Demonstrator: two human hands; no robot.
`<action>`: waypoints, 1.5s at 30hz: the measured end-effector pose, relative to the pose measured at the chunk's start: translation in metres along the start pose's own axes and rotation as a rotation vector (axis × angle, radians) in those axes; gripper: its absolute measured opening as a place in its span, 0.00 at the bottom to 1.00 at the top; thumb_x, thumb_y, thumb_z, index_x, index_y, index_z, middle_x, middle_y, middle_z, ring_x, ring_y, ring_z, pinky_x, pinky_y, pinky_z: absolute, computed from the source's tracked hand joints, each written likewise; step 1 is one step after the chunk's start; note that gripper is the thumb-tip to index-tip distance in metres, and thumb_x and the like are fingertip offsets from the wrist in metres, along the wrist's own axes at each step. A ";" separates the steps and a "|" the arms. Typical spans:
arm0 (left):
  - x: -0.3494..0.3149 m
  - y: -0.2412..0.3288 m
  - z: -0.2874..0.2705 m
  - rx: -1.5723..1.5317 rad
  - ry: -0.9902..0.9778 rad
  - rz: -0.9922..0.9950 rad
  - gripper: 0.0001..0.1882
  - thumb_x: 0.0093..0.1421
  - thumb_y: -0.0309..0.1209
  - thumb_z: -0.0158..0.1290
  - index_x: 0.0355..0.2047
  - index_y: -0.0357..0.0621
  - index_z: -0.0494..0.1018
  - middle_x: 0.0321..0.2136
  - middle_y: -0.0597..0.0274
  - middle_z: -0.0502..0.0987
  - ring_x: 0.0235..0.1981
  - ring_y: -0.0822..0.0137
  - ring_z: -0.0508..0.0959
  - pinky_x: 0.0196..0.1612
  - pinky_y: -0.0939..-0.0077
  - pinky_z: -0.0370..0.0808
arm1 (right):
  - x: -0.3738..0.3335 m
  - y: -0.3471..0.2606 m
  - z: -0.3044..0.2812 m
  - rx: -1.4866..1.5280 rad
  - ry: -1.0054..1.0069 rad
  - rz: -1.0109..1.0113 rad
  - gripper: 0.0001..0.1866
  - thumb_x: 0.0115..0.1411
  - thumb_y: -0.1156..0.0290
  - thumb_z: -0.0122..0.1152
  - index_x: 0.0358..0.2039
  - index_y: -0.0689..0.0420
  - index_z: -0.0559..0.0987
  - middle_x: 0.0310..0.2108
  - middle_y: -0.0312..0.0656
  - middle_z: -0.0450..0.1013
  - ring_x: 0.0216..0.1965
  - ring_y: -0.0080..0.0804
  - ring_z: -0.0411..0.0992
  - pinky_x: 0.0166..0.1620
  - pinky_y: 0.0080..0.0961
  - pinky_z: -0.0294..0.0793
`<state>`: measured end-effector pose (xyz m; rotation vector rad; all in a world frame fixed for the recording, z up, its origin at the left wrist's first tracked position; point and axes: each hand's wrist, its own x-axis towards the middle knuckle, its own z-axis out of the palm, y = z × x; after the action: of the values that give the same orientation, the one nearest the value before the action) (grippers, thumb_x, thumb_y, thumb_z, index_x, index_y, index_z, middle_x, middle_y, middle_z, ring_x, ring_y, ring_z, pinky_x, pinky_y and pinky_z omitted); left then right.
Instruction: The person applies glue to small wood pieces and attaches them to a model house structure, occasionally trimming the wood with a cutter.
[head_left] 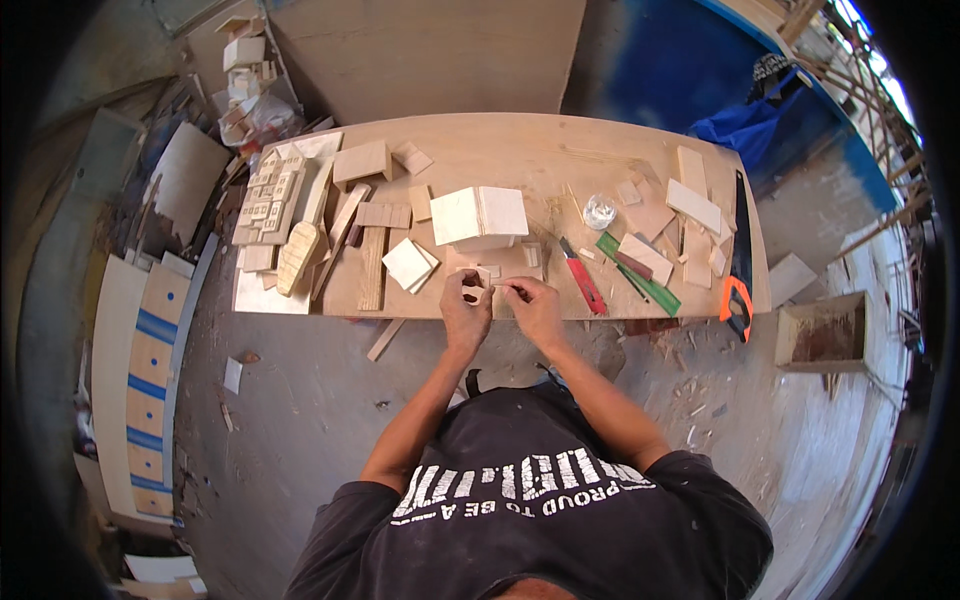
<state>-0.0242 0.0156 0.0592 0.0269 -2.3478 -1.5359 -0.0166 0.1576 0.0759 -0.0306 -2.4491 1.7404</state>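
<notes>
At the near edge of the workbench, my left hand (467, 312) is closed, its fingertips pinched round a small pale wooden piece (472, 291). My right hand (537, 308) meets it from the other side, thumb and finger pressed together on something thin and light, too small to make out. Just beyond both hands stands a small wooden model house (480, 216) with a pale two-sided roof. A tiny wooden frame (532, 255) lies by its base. To the right of my right hand rests a red utility knife (584, 283).
A green straight-edged tool (655, 290), a clear container (599, 212) and wood offcuts (692, 205) lie to the right. An orange-handled saw (737, 300) overhangs the bench (500, 140) edge. Leftward are a carved building panel (273, 195), several wooden blocks and square tiles (408, 265).
</notes>
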 end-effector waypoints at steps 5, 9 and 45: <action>-0.003 -0.009 -0.005 -0.063 -0.042 0.074 0.19 0.52 0.20 0.63 0.44 0.37 0.70 0.37 0.52 0.77 0.38 0.60 0.79 0.37 0.69 0.77 | -0.013 -0.004 0.034 -0.010 0.151 -0.017 0.09 0.60 0.73 0.64 0.40 0.63 0.84 0.34 0.43 0.81 0.29 0.24 0.75 0.33 0.22 0.73; -0.009 -0.018 -0.006 -0.086 -0.025 0.057 0.18 0.52 0.20 0.63 0.43 0.37 0.71 0.37 0.50 0.76 0.38 0.56 0.79 0.39 0.66 0.77 | -0.020 0.000 0.052 -0.060 0.223 0.000 0.09 0.61 0.75 0.62 0.41 0.63 0.83 0.35 0.43 0.81 0.30 0.23 0.75 0.32 0.22 0.73; 0.041 -0.068 0.025 0.080 -0.145 -0.135 0.19 0.58 0.22 0.55 0.52 0.35 0.75 0.47 0.41 0.77 0.50 0.49 0.77 0.55 0.60 0.72 | 0.052 0.055 0.079 -0.067 0.223 0.069 0.13 0.63 0.74 0.57 0.47 0.62 0.81 0.42 0.53 0.80 0.41 0.43 0.80 0.45 0.33 0.78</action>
<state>-0.0812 0.0020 0.0004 0.0982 -2.5676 -1.5519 -0.0816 0.1068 0.0036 -0.3022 -2.3677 1.5835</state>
